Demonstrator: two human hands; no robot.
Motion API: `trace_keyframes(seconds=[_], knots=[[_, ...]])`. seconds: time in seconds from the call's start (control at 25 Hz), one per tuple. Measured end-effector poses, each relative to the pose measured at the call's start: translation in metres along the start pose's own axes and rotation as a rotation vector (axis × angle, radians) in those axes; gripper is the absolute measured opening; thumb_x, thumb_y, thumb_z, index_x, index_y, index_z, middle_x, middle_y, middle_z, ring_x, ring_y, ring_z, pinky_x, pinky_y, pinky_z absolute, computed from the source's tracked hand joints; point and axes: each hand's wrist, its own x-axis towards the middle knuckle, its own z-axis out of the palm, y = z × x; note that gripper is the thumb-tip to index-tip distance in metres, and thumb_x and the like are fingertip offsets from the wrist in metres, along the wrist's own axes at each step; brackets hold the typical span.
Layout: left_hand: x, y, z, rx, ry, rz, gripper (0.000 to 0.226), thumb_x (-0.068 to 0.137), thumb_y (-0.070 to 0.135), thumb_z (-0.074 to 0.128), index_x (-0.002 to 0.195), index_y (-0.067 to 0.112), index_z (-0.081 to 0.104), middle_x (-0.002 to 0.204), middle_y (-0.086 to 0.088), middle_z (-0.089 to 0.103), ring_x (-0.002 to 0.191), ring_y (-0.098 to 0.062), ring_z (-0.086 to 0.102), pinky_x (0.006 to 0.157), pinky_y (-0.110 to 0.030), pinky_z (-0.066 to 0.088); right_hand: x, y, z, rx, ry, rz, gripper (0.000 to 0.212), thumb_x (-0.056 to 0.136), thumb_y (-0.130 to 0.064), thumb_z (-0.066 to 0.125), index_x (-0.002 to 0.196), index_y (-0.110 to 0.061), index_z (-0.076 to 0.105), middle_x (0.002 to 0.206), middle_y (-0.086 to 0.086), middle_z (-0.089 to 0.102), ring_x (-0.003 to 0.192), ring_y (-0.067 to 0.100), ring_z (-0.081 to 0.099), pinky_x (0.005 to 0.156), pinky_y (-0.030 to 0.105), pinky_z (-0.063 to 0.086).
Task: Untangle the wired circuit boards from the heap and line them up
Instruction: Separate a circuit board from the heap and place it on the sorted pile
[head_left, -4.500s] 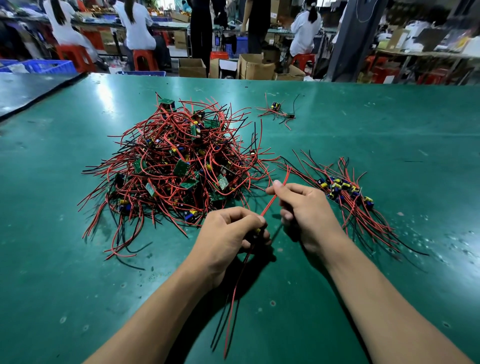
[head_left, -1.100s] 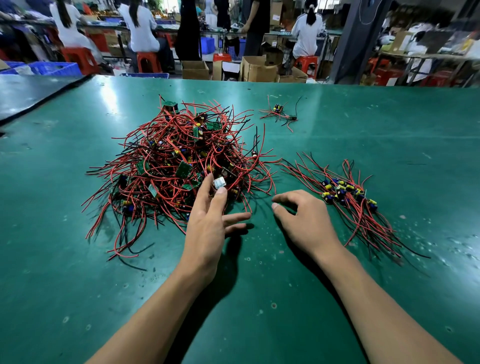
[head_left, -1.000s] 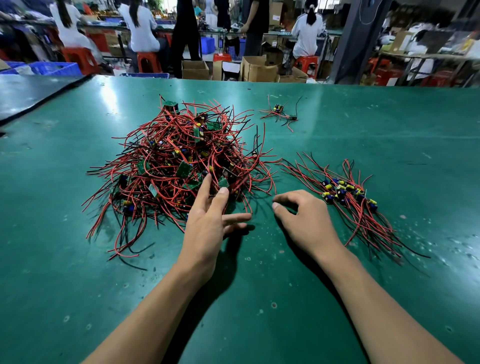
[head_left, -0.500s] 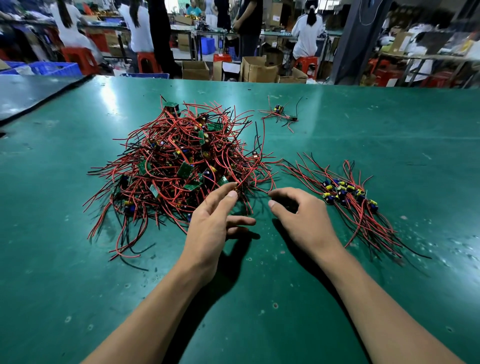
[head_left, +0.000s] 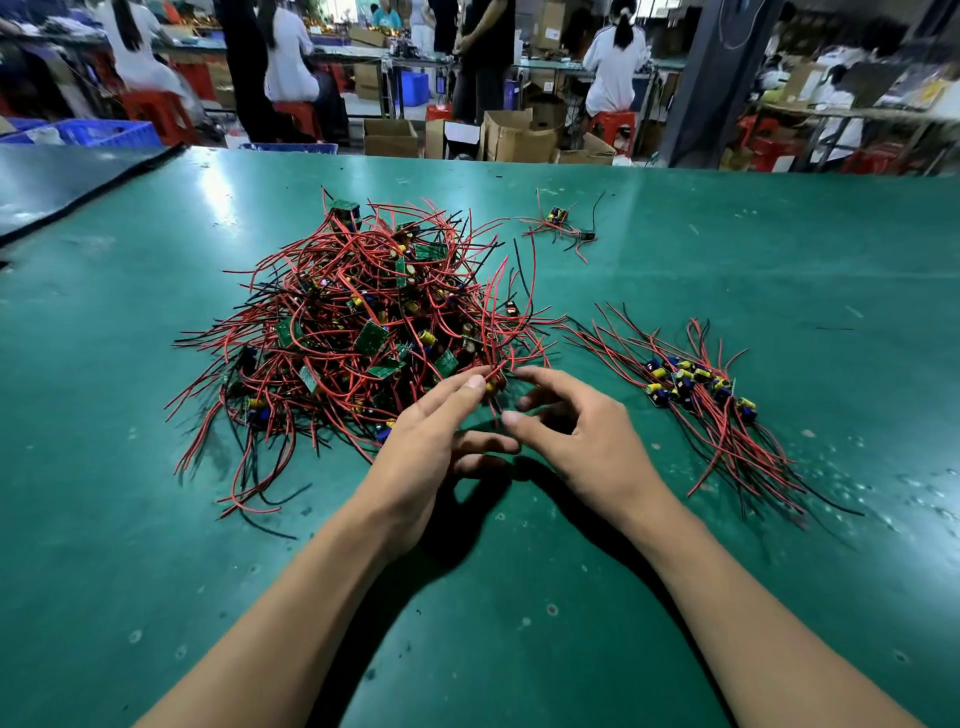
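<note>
Left hand: fingers straight, spread, tips touching heap near edge.
Right hand: fingers loosely curled, apart, just beside.

No legible text found. Markings on the circuit boards in the heap: too small to read. The cardboard boxes past the far edge of the table: nothing readable.

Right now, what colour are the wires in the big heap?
Mostly red, some black; the heap shows best in the head view.
</note>
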Motion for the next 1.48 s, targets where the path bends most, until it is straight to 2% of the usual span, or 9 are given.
trace_keyframes(seconds=[0.2,0.32,0.56,0.68,0.8,1.04,1.12,1.28,1.48], knots=[[-0.002,-0.001,0.001,0.006,0.004,0.005,0.027,0.097,0.023,0.054,0.119,0.013,0.066,0.092,-0.009,0.071,0.062,-0.017,0.064,0.062,-0.025,0.055,-0.001,-0.001,0.007,0.062,-0.075,-0.033,0.052,0.087,-0.013,0.076,0.136,-0.022,0.061,0.113,0.004,0.073,0.090,0.013,0.067,0.100,0.041,0.052],[-0.003,-0.002,0.001,-0.005,-0.029,-0.002,0.024,0.096,0.022,0.054,0.111,0.011,0.070,0.089,-0.007,0.073,0.060,-0.012,0.063,0.058,-0.021,0.053,-0.001,0.000,0.011,0.096,-0.041,-0.014,0.050,0.087,-0.011,0.076,0.133,-0.023,0.062,0.112,0.010,0.071,0.092,0.033,0.068,0.094,0.050,0.053],[-0.002,-0.003,0.000,0.043,-0.029,0.034,0.029,0.090,0.028,0.059,0.116,0.023,0.070,0.104,-0.008,0.074,0.068,-0.018,0.068,0.065,-0.025,0.055,0.002,0.004,0.010,-0.050,0.063,-0.048,0.028,0.092,-0.012,0.067,0.119,-0.019,0.069,0.102,0.000,0.074,0.089,0.017,0.067,0.090,0.036,0.053],[-0.001,-0.004,-0.002,0.047,0.012,0.068,0.038,0.092,0.027,0.059,0.128,0.037,0.057,0.108,-0.008,0.074,0.073,-0.023,0.071,0.073,-0.034,0.057,0.006,0.002,0.009,0.146,0.096,0.040,0.017,0.095,-0.009,0.063,0.108,-0.018,0.069,0.082,-0.002,0.069,0.073,0.021,0.065,0.074,0.042,0.057],[-0.001,-0.006,-0.004,0.066,0.046,0.101,0.041,0.093,0.024,0.060,0.127,0.047,0.055,0.111,-0.006,0.073,0.080,-0.027,0.073,0.078,-0.038,0.055,0.011,-0.003,0.003,0.351,0.170,0.083,0.013,0.099,-0.011,0.058,0.091,-0.016,0.066,0.071,-0.001,0.060,0.061,0.013,0.056,0.060,0.030,0.047],[-0.003,-0.005,-0.003,0.056,0.048,0.111,0.036,0.093,0.020,0.060,0.124,0.038,0.061,0.104,-0.013,0.074,0.075,-0.028,0.072,0.067,-0.032,0.057,0.017,-0.013,-0.015,0.998,0.172,0.328,0.030,0.103,-0.031,0.047,0.082,-0.012,0.057,0.062,0.001,0.055,0.048,0.013,0.047,0.051,0.025,0.043],[-0.005,-0.005,-0.002,0.063,0.044,0.097,0.032,0.093,0.019,0.060,0.121,0.033,0.064,0.097,-0.016,0.075,0.069,-0.028,0.072,0.060,-0.029,0.058,0.017,-0.013,-0.019,0.938,0.132,0.323,0.032,0.099,-0.037,0.050,0.081,-0.013,0.059,0.064,0.002,0.057,0.048,0.013,0.047,0.050,0.025,0.042],[-0.007,-0.007,-0.001,0.081,0.077,0.134,0.023,0.092,0.016,0.064,0.112,0.026,0.069,0.083,-0.017,0.073,0.056,-0.025,0.066,0.051,-0.026,0.052,0.010,-0.008,-0.013,0.446,-0.001,0.164,0.032,0.099,-0.038,0.056,0.088,-0.011,0.070,0.085,0.004,0.067,0.073,0.016,0.060,0.062,0.031,0.050],[-0.013,-0.017,0.005,0.529,0.215,0.467,0.023,0.083,0.024,0.069,0.104,0.027,0.061,0.083,0.001,0.072,0.057,-0.023,0.063,0.057,-0.037,0.056,0.004,-0.005,-0.005,-0.084,0.007,-0.044,0.023,0.096,-0.029,0.065,0.076,-0.017,0.071,0.070,-0.006,0.066,0.067,0.006,0.055,0.071,0.031,0.046]])
